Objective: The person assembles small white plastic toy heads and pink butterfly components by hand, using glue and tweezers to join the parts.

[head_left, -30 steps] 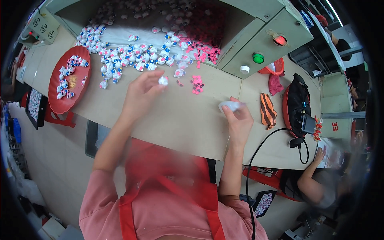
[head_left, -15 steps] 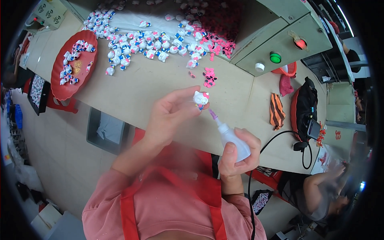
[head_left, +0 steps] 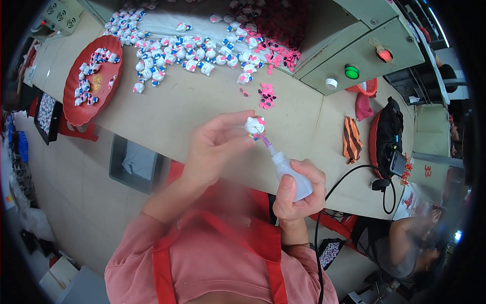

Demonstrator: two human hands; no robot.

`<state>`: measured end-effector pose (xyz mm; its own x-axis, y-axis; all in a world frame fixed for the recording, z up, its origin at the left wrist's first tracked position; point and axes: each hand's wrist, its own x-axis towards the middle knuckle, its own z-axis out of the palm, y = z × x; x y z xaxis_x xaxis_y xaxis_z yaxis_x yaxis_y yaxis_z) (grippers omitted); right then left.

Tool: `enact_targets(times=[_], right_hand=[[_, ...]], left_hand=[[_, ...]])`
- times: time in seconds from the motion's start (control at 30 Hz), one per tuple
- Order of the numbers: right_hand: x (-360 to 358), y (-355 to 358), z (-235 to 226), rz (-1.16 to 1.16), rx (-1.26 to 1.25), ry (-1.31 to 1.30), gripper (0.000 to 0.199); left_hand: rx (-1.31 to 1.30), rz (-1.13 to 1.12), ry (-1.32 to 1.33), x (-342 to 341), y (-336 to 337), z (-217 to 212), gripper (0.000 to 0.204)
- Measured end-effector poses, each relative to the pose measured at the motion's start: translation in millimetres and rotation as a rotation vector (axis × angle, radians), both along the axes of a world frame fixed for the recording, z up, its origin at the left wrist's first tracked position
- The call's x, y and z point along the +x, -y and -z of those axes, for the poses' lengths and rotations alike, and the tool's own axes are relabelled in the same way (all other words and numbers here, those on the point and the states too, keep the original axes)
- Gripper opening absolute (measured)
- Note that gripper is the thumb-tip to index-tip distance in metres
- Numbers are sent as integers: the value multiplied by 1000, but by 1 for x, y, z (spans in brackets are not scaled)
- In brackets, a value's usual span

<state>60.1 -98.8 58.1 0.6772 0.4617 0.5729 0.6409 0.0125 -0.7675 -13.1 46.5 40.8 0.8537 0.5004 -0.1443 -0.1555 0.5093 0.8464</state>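
Figurine (head_left: pixel 254 124) — small, white, cat-shaped, wearing a pink bow, with a touch of blue and yellow lower down — being pinched at the fingertips of the left hand (head_left: pixel 215 147), raised above the tan table (head_left: pixel 202 114) just in front of the chest. Squeeze bottle (head_left: pixel 289 172) (translucent, with a thin purple nozzle) being gripped in the closed right hand (head_left: pixel 298 190), its tip touching the underside of the figurine. Risking, most likely, too hard a squeeze — flooding the small piece and running onto the fingers holding it. Also possibly slipping out of so light a pinch under a push from the nozzle, dropping toward the lap or the floor. Lying well beyond: a heap of similar figurines (head_left: pixel 192 48), loose pink bows (head_left: pixel 266 95) and a red tray (head_left: pixel 91 78).
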Motion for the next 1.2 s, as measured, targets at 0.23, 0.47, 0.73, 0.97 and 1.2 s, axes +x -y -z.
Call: enact_targets(times=[0.23,0.47,0.73,0.97,1.2], right_hand=[[3,-2,-6,-42,-39,31,20],[8,2,-9,-33,-47,52,20],[6,-1,-5,-29,-30,34,19],[6,4,-6,-44,-29,31,20],[11,1,-7,-46,33,87,30]], left_hand=[[56,0,13,0,0,0,38],[135,-26,18,1,-1,0,36],[51,0,-11,1,-1,1,38],[-120,55,-11,3,-4,-1,39],[-161,85,4,1,-4,1,39]])
